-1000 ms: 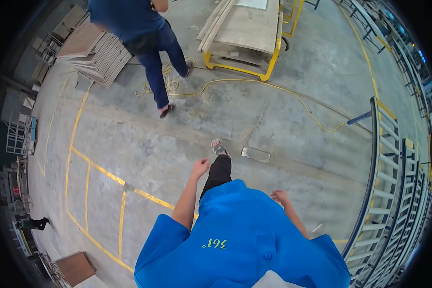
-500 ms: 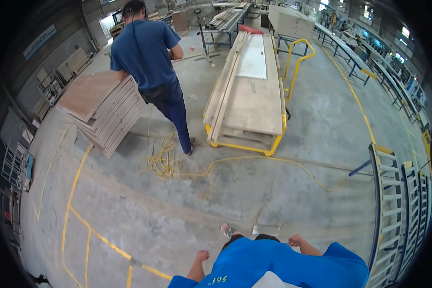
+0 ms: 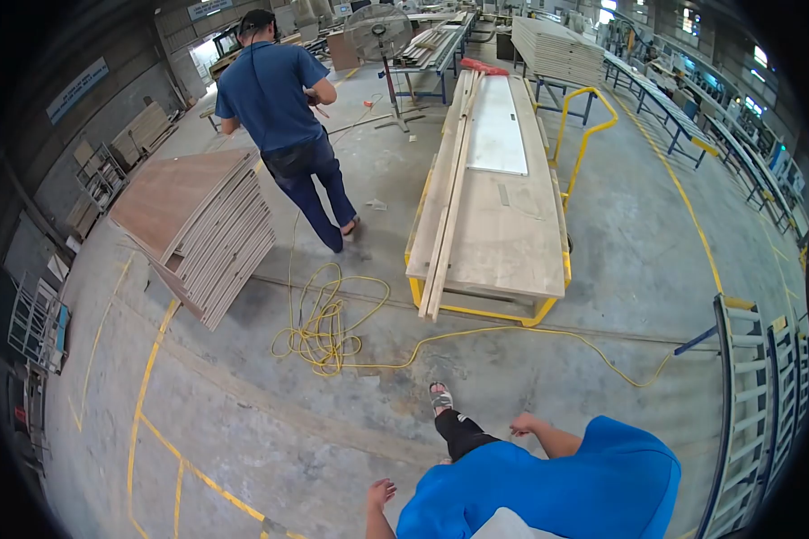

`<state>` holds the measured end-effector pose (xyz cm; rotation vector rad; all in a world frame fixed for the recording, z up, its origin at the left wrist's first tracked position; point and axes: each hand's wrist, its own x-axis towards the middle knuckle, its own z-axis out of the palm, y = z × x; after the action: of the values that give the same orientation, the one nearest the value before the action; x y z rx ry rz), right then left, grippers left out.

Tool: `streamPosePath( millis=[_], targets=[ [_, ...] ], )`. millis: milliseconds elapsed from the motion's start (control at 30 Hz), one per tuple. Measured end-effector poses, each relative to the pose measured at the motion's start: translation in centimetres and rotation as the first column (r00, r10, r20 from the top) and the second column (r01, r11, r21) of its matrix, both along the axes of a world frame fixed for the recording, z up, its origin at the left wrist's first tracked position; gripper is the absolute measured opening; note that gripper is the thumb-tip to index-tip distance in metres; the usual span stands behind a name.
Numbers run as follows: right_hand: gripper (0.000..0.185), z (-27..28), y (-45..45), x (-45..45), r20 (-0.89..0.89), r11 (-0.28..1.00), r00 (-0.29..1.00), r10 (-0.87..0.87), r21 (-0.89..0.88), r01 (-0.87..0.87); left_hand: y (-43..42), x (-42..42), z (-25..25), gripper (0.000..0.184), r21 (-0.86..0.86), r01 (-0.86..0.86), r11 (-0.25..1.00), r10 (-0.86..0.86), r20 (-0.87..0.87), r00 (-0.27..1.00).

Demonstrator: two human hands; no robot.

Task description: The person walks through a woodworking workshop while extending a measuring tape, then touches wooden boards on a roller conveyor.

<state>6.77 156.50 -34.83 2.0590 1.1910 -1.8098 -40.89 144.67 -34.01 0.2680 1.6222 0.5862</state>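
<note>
My left hand point(image 3: 381, 491) hangs in the air at the lower middle of the head view, fingers loosely apart and nothing in them. To its right, my right hand point(image 3: 523, 425) swings ahead of my body, also bare, its fingers half curled. Neither touches anything. Nearest in front lies a yellow cable point(image 3: 422, 345), with a tangled coil on the floor. Beyond it stands a yellow cart point(image 3: 548, 310) bearing a large wooden board point(image 3: 503, 247), long wooden strips point(image 3: 445, 220) and a white panel point(image 3: 497, 135).
A tall leaning stack of wooden panels point(image 3: 229, 242) stands on the left. A person in a blue shirt point(image 3: 274, 99) walks behind it, near a standing fan point(image 3: 382, 36). Roller conveyors point(image 3: 746, 395) line the right side. Yellow lines point(image 3: 157, 346) mark the concrete floor.
I have stepped forward, so the cart, cable and panel stack look nearer. My right hand has swung forward. The person in blue has moved away from the stack.
</note>
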Motion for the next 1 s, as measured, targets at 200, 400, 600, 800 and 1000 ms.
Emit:
streamPosePath(
  millis=[200,400,600,800,1000],
  targets=[
    [0.027,-2.2,15.0,-2.9,0.088,0.91,0.93,0.357,0.191,-0.368,7.3,-3.3,-0.9,0.01,0.08,0.265,0.961,-0.25,-0.162,0.955],
    [0.016,-2.6,26.8,-4.7,0.049,0.883,0.99,0.135,0.447,-0.142,15.7,-7.8,-1.5,0.013,0.233,0.449,0.863,-0.296,-0.488,0.821],
    [0.016,0.8,31.3,-4.9,-0.138,0.936,0.951,-0.278,0.183,0.3,26.1,-5.9,4.5,0.027,0.108,-0.169,0.98,0.177,-0.074,0.981],
    [0.022,-0.1,28.0,-8.0,0.052,0.993,0.993,-0.105,-0.05,0.108,28.6,-11.1,1.8,0.026,-0.079,-0.111,0.991,0.11,-0.006,0.994],
    [0.019,8.6,30.1,-15.8,0.008,0.982,0.999,0.041,-0.183,-0.039,32.3,-17.7,2.0,0.024,-0.175,-0.009,0.985,-0.008,-0.099,0.995]
  ],
)
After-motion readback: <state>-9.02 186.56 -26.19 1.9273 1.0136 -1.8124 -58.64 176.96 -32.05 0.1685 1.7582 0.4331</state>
